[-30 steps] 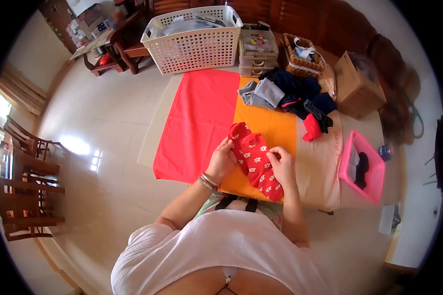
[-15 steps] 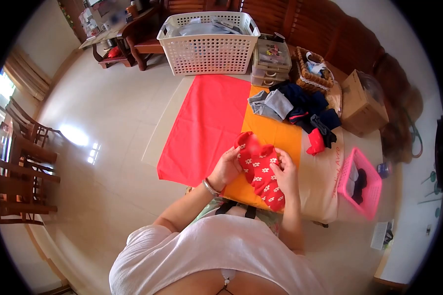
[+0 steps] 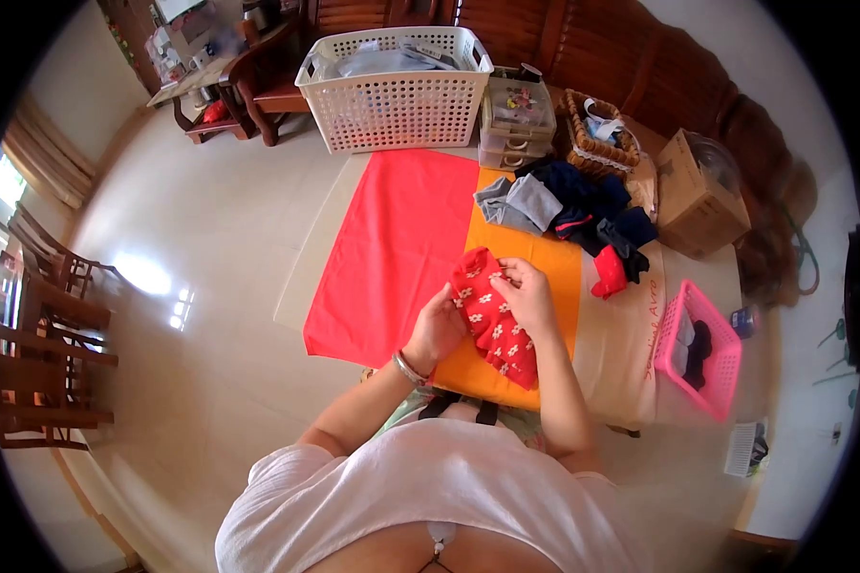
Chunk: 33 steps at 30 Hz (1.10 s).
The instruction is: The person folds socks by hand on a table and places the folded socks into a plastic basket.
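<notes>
A red cloth piece with white flowers (image 3: 500, 329) hangs between my two hands, above the orange part of the table cover (image 3: 556, 315). My left hand (image 3: 438, 325), with a silver bangle at the wrist, pinches its left edge near the top. At its upper right, the fingers of my right hand (image 3: 527, 291) grip the fabric from above. The cloth looks narrow and partly folded over, its lower end slanting down to the right. Left of it lies the red part of the cover (image 3: 392, 248).
Behind are a white perforated basket (image 3: 392, 113), a drawer box (image 3: 518, 115), a wicker basket (image 3: 597, 143) and a cardboard box (image 3: 698, 205). Dark and grey clothes (image 3: 583, 196) lie in a heap, a red bundle (image 3: 609, 271) beside them. A pink basket (image 3: 726, 368) stands at right.
My right hand has moved up and left over the cloth's top. The cloth's spread upper part has folded together and looks narrower. The view has shifted slightly.
</notes>
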Available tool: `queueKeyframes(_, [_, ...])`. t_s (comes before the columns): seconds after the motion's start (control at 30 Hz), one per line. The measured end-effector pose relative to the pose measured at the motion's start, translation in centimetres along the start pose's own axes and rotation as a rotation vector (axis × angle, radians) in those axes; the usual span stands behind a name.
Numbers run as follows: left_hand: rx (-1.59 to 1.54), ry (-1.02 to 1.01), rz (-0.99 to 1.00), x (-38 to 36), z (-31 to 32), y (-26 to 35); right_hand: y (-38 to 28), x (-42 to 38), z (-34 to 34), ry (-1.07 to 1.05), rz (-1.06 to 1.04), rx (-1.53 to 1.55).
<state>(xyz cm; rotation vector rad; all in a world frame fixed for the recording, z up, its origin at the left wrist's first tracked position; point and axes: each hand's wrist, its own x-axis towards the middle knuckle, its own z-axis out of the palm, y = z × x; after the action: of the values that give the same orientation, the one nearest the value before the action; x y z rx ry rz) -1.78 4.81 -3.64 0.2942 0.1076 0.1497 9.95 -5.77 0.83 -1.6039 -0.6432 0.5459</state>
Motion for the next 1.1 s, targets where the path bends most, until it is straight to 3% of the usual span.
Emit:
queueKeyframes(0.13, [0.104,0.047,0.098,0.4,-0.4,-0.6,0.0,-0.3,1.1,0.153,-0.082,-0.322])
queueKeyframes(0.23, [0.139,0.099,0.158,0.2,0.5,-0.7,0.5,-1.0,1.0,0.271,-0.482,-0.603])
queueKeyframes(0.33, [0.116,0.135,0.156,0.5,0.1,-0.8,0.3,-2.1,-0.5,-0.01,-0.162,-0.561])
queueKeyframes(0.37, [0.109,0.149,0.156,0.6,-0.3,-0.8,-0.2,-2.6,-1.1,-0.092,0.01,-0.675])
queueKeyframes(0.47, [0.066,0.203,0.167,0.7,-0.7,-0.7,-2.4,-4.1,-2.1,-0.208,0.217,-0.524])
queueKeyframes(0.53, [0.072,0.175,0.183,0.8,-1.1,-0.6,0.0,-5.4,-3.3,-0.269,0.281,-0.397])
queueKeyframes(0.83, [0.301,0.162,0.101,0.6,2.8,-0.4,0.0,-7.0,-4.2,-0.28,0.327,-0.371])
queueKeyframes(0.93, [0.606,0.216,0.193,1.9,2.0,-0.3,0.0,-7.2,-4.1,-0.256,0.332,-0.312])
queueKeyframes(1.1, [0.825,0.255,0.405,3.1,1.5,-0.4,2.6,-7.6,-4.8,-0.255,0.273,-0.188])
